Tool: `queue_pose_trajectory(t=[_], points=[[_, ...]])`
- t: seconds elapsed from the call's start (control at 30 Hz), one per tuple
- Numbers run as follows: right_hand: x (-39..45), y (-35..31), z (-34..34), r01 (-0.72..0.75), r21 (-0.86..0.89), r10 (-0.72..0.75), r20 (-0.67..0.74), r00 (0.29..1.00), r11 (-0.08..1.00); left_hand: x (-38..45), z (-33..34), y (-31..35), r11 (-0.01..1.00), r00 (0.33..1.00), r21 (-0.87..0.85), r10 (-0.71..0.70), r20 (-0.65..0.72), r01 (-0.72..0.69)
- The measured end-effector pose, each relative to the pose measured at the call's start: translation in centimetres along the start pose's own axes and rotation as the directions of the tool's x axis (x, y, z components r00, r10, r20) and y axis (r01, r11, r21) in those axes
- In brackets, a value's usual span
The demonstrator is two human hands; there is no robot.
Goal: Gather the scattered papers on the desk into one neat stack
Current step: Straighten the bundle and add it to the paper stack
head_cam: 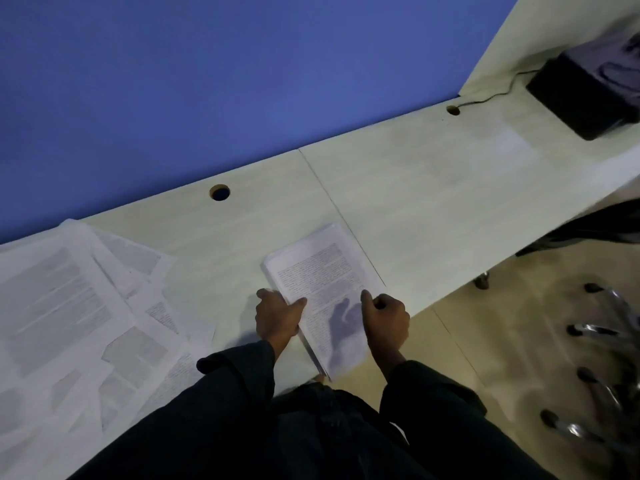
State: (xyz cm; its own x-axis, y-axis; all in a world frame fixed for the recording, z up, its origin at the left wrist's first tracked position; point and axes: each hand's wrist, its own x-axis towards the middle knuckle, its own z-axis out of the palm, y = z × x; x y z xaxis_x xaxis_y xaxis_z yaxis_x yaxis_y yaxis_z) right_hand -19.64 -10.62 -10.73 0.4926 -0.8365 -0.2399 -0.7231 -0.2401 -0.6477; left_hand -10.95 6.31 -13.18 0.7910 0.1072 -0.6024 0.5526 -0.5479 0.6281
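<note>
A stack of printed papers (322, 282) lies on the pale desk (433, 188), its near end hanging past the desk's front edge. My left hand (277, 315) grips the stack's left edge, thumb on top of the sheet. My right hand (386, 320) holds the right edge with curled fingers and the thumb pressing on the page. Several loose printed sheets (79, 306) lie spread and overlapping on the desk at the left.
A blue partition wall (207, 81) runs along the desk's back. Two cable holes (219, 192) (453, 110) pierce the desk. A black box (585, 88) with a cable stands at the far right. Chair bases with castors (595, 327) stand on the floor at right.
</note>
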Motion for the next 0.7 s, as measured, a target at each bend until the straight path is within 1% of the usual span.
queue_pose_trajectory(t=[0.1,0.17,0.23,0.3,0.4,0.47,0.5,0.57,0.63,0.67,0.7], points=[[0.3,-1.8,2.5,0.074,0.043,-0.08,0.163,0.983,0.996,-0.2,-2.4,-0.3,0.987,0.993,-0.121,-0.108,-0.037,0.103],[-0.2,-3.3,4.4,0.122,0.056,-0.133,0.273,0.953,0.991,-0.4,-4.8,-1.5,0.971,0.983,-0.19,-0.163,-0.084,0.145],[-1.2,-4.7,6.7,0.169,0.059,-0.179,0.38,0.907,0.984,-0.8,-7.2,-3.5,0.951,0.966,-0.258,-0.211,-0.15,0.168],[-3.1,-6.6,9.4,0.248,0.037,-0.232,0.499,0.835,0.968,-1.9,-9.8,-6.0,0.919,0.936,-0.355,-0.266,-0.233,0.173],[-7.2,-9.3,13.4,0.411,0.046,-0.328,0.686,0.65,0.91,-4.1,-13.3,-10.6,0.846,0.855,-0.507,-0.38,-0.353,0.166],[-10.4,-10.9,15.2,0.499,0.074,-0.374,0.759,0.533,0.863,-5.6,-15.2,-13.8,0.805,0.788,-0.568,-0.457,-0.413,0.169],[-11.8,-11.4,16.0,0.538,0.086,-0.396,0.775,0.493,0.838,-6.2,-16.0,-15.2,0.789,0.755,-0.59,-0.489,-0.436,0.171],[-14.1,-12.2,17.5,0.619,0.067,-0.408,0.806,0.429,0.782,-7.0,-17.4,-17.7,0.765,0.688,-0.618,-0.548,-0.475,0.182],[-16.1,-13.0,18.6,0.703,-0.003,-0.371,0.848,0.379,0.711,-7.3,-18.5,-19.8,0.764,0.64,-0.606,-0.583,-0.501,0.222],[-17.0,-13.2,19.1,0.735,-0.041,-0.352,0.859,0.372,0.677,-7.3,-19.0,-20.8,0.756,0.628,-0.602,-0.603,-0.491,0.256],[-17.9,-13.5,19.6,0.749,-0.087,-0.333,0.858,0.392,0.657,-7.2,-19.7,-21.5,0.749,0.618,-0.605,-0.616,-0.488,0.269]])
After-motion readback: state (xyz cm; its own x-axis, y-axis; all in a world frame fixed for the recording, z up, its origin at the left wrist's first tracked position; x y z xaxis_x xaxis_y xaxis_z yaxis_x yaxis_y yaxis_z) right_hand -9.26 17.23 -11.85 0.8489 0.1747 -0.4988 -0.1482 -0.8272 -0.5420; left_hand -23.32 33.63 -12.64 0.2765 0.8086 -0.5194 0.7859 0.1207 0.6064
